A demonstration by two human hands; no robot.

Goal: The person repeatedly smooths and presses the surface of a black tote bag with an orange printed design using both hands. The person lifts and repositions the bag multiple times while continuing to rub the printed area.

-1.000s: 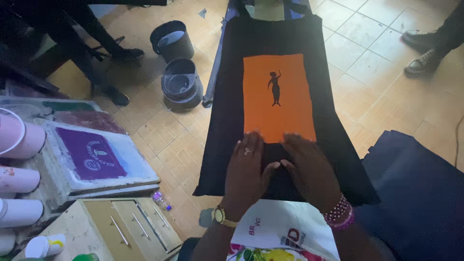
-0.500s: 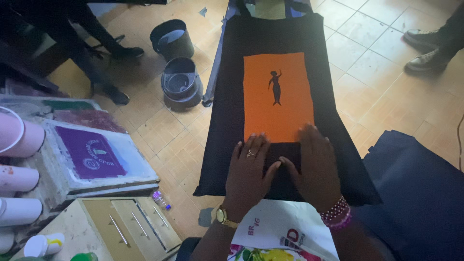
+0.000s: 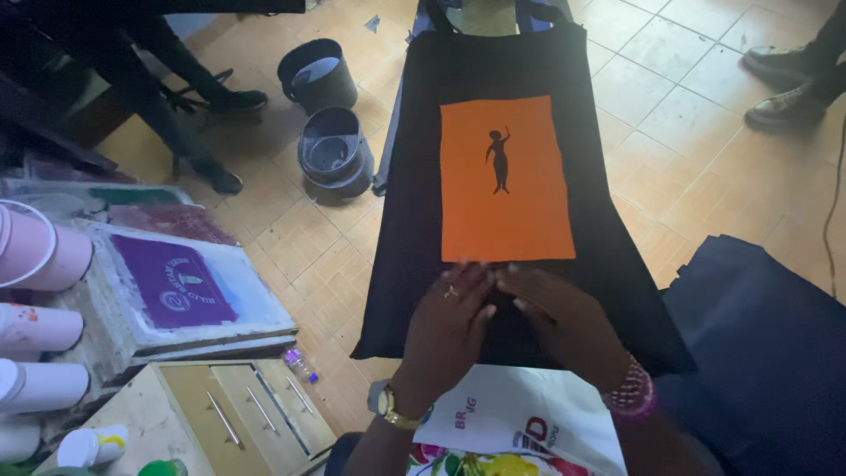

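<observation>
In the head view, a black fabric bag (image 3: 520, 203) lies flat on a narrow board above a tiled floor (image 3: 696, 115). Its long axis runs away from the person, with the handles at the far end and the open end nearest the body. An orange rectangle (image 3: 505, 179) is printed on its middle, upright along the same axis, and a small black figure (image 3: 499, 160) stands inside it, head pointing away.

The left hand (image 3: 449, 326) and right hand (image 3: 564, 322) rest side by side, palms down, on the black cloth just below the orange patch. The fingers are spread flat and grip nothing; their tips are blurred.

To the left, a printing screen (image 3: 176, 286) with a purple rectangle bearing a pale round emblem lies on a cluttered bench, beside pale pink tubs (image 3: 40, 256) and white bottles (image 3: 40, 388). Two dark buckets (image 3: 328, 115) stand on the floor. A white printed cloth (image 3: 520, 419) lies nearest the person.
</observation>
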